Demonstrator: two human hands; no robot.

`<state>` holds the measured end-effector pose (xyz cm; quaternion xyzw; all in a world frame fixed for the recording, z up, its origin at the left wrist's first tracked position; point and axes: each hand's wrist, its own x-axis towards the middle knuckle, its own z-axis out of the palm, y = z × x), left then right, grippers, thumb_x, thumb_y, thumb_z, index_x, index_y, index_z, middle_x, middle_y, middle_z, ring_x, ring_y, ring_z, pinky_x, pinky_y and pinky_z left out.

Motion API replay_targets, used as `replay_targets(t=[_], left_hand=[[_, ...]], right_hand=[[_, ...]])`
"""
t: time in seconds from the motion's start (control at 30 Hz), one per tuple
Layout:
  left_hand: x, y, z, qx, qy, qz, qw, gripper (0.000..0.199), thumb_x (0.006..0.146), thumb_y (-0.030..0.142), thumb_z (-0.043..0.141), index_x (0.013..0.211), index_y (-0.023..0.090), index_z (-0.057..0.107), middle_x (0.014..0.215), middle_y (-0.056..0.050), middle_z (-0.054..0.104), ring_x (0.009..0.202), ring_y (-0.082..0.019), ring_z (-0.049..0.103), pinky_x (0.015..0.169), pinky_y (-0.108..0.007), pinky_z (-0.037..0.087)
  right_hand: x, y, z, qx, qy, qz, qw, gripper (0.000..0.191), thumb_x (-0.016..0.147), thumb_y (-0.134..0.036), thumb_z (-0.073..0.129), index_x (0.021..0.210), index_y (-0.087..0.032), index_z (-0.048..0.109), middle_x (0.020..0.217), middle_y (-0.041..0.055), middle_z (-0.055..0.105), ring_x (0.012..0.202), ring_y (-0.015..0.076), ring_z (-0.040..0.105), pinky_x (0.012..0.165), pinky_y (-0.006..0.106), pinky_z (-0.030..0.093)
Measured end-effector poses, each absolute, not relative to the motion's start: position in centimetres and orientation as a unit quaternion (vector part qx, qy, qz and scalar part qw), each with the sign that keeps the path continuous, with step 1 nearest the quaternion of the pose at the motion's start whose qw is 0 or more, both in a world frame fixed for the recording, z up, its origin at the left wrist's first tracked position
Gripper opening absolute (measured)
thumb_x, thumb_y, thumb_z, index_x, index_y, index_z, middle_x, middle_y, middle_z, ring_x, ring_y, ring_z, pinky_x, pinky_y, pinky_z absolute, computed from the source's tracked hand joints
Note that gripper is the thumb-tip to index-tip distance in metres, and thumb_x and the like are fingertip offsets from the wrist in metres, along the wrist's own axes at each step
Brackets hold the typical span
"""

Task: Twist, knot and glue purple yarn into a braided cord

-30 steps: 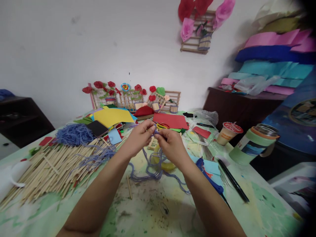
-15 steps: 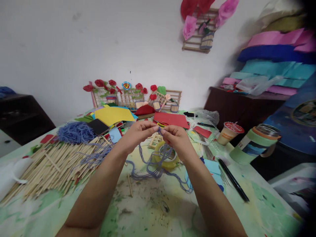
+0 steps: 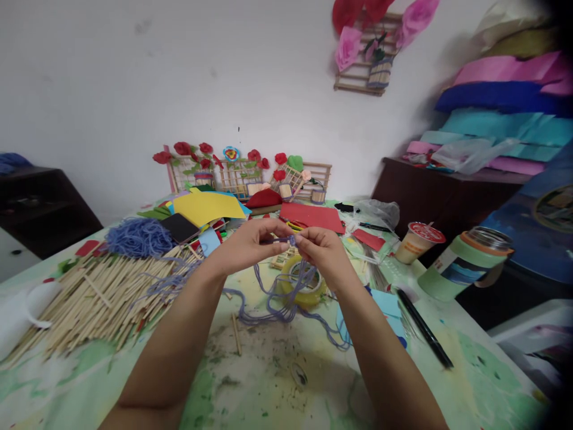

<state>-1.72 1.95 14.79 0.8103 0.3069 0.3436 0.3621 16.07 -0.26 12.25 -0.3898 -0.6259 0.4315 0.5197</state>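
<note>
My left hand and my right hand meet above the middle of the table. Between their fingertips is purple-blue yarn, bunched small at the right thumb and forefinger, which pinch it. A short strand runs from there into my left hand, between its thumb and curled forefinger. Loose strands hang below and trail over the table. They cross a roll of yellowish tape under my right hand. A little stick frame lies behind, partly hidden by my hands.
On the left lie many thin sticks and a yarn heap. Coloured sheets and stick frames with flowers line the back. At right stand a drink cup and an open green bottle, near a black pen.
My left hand's thumb and forefinger have parted a little, and a strand now shows between them. The right hand keeps its pinch. The whole view has shifted slightly.
</note>
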Motion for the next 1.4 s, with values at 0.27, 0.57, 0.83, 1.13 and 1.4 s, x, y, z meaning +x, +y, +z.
replay_targets(t=[0.27, 0.57, 0.83, 1.13, 1.4], left_hand=[[-1.1, 2.1, 14.4, 0.792, 0.329, 0.380, 0.346, 0.024, 0.078, 0.037, 0.063, 0.082, 0.014, 0.064, 0.075, -0.002, 0.058, 0.064, -0.011, 0.049, 0.056, -0.023, 0.036], [0.2, 2.6, 13.2, 0.708, 0.347, 0.457, 0.412, 0.031, 0.082, 0.040, 0.059, 0.064, 0.015, 0.051, 0.051, 0.007, 0.034, 0.046, -0.006, 0.026, 0.046, -0.022, 0.020], [1.1, 2.7, 12.9, 0.656, 0.339, 0.486, 0.467, 0.027, 0.079, 0.041, 0.063, 0.073, 0.015, 0.055, 0.044, 0.009, 0.036, 0.039, -0.004, 0.026, 0.043, -0.020, 0.019], [1.4, 3.3, 12.4, 0.640, 0.361, 0.552, 0.394, 0.027, 0.080, 0.042, 0.063, 0.076, 0.016, 0.056, 0.049, 0.003, 0.056, 0.048, -0.010, 0.050, 0.051, -0.021, 0.037], [0.9, 3.0, 13.5, 0.505, 0.312, 0.570, 0.569, 0.031, 0.075, 0.041, 0.069, 0.076, 0.015, 0.051, 0.052, 0.004, 0.057, 0.032, -0.001, 0.022, 0.034, -0.015, 0.013]], right_hand=[[15.9, -0.3, 12.3, -0.401, -0.652, 0.413, 0.493, 0.027, 0.075, -0.042, 0.059, 0.071, -0.015, 0.058, 0.050, -0.0064, 0.041, 0.044, 0.0065, 0.031, 0.044, 0.022, 0.022], [15.5, -0.4, 12.1, -0.460, -0.719, 0.236, 0.465, 0.019, 0.081, -0.029, 0.054, 0.067, -0.017, 0.055, 0.053, -0.0038, 0.049, 0.049, 0.0090, 0.040, 0.050, 0.023, 0.026], [15.3, -0.6, 11.7, -0.507, -0.703, 0.137, 0.480, 0.012, 0.079, -0.027, 0.058, 0.073, -0.019, 0.053, 0.063, -0.0022, 0.055, 0.054, 0.0112, 0.044, 0.053, 0.024, 0.029], [14.6, -2.5, 12.6, -0.541, -0.750, 0.008, 0.379, 0.011, 0.086, -0.025, 0.050, 0.080, -0.019, 0.058, 0.080, 0.0059, 0.063, 0.071, 0.0179, 0.056, 0.059, 0.027, 0.030], [13.3, -4.3, 13.3, -0.511, -0.844, -0.018, 0.160, 0.020, 0.090, -0.019, 0.044, 0.091, -0.015, 0.063, 0.077, 0.0114, 0.069, 0.064, 0.0202, 0.061, 0.054, 0.029, 0.030]])
